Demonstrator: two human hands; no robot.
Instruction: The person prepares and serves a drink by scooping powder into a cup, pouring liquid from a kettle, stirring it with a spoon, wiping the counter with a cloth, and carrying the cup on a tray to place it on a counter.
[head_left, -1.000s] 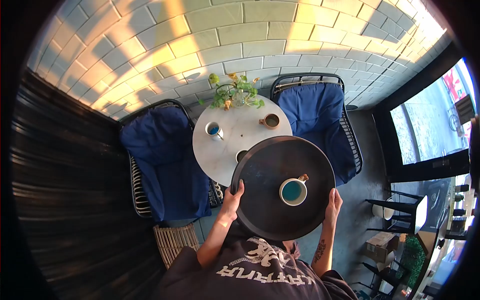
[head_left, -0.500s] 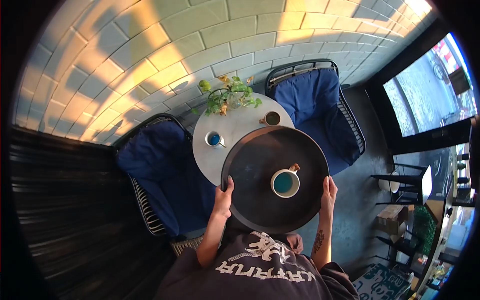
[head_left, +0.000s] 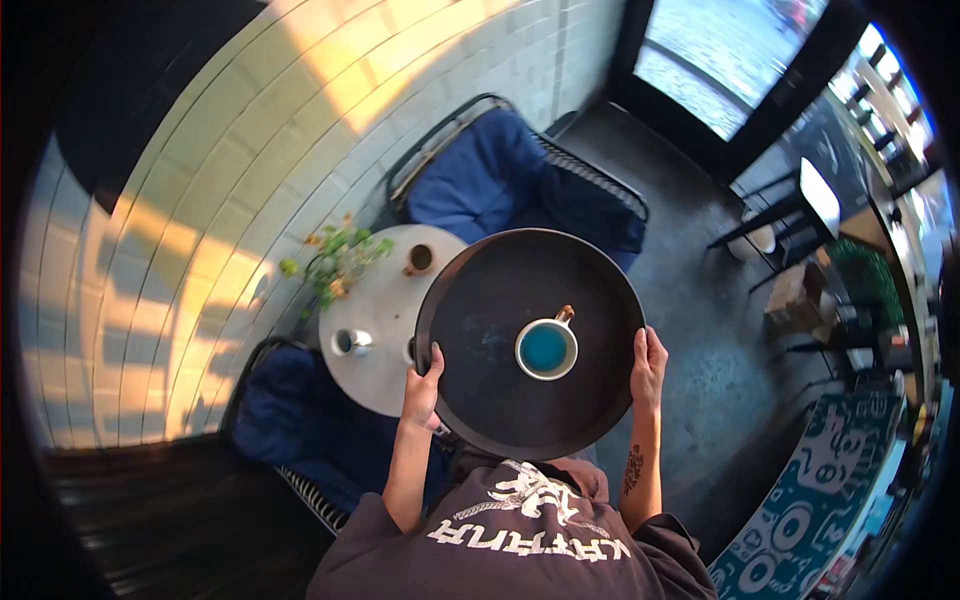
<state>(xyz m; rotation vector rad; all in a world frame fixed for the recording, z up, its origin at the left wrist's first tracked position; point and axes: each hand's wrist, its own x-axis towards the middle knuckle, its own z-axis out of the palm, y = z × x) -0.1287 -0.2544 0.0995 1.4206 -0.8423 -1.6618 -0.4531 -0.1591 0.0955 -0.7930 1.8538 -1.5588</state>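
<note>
A round black tray is held level in front of my torso. Its left rim is gripped by my left hand, thumb over the edge. On the opposite rim, my right hand has its fingers closed around the side. One white mug with a brownish handle stands upright on the tray, right of its middle; its inside looks blue-green. Beyond the tray's left side, a white mug and a brown mug rest on a round pale table. Another small rounded thing at the tray's left edge is mostly hidden.
A leafy plant stands on the table by the brick wall. Blue-cushioned chairs flank the table. To the right are grey floor, a white-seated stool, a cardboard box and a teal patterned panel.
My view has swung to the right, so the table, chairs and wall sit further left. Both hands still hold the tray, with the mug standing on it.
</note>
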